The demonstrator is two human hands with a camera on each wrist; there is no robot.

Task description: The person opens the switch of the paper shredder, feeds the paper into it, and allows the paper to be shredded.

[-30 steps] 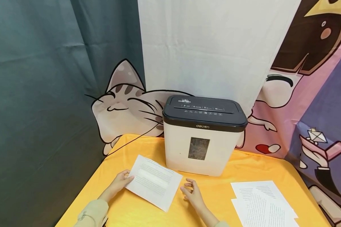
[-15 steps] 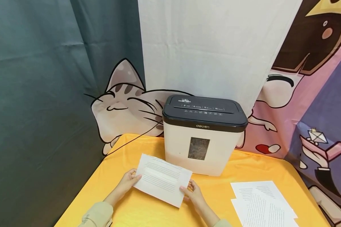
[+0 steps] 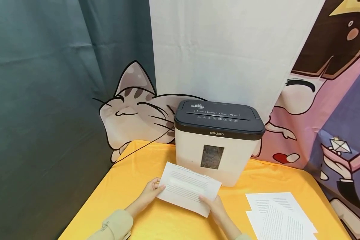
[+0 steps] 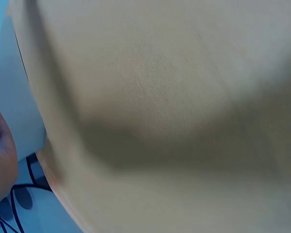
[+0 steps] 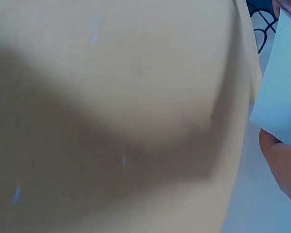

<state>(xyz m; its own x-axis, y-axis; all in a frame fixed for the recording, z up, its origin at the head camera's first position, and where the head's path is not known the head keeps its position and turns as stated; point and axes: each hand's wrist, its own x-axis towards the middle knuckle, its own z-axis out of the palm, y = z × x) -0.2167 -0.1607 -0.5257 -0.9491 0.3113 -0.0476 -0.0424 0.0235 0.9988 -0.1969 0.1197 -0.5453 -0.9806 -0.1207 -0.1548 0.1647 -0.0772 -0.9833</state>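
Observation:
A printed sheet of paper (image 3: 187,190), tilted and lifted off the table, is held between both hands in front of the shredder. At its left edge the left hand (image 3: 151,192) pinches it, thumb on the printed face. My right hand (image 3: 216,208) grips the lower right part, its thumb also on top and the other fingers hidden behind. Behind the paper stands a paper shredder (image 3: 211,156) with a white bin, a dark window and a black top with a long slot. In the right wrist view the paper (image 5: 281,82) shows with the right hand (image 5: 283,167) below it.
Several printed sheets (image 3: 280,216) lie overlapping at the right front of the yellow-covered table (image 3: 156,220). A dark cord (image 3: 144,145) runs left from the shredder. A curtain with cartoon figures (image 3: 132,116) hangs behind the table.
The right hand, apart from the paper a second ago, has reached its right side and now grips it. The paper and left hand have moved right, and the view has shifted slightly.

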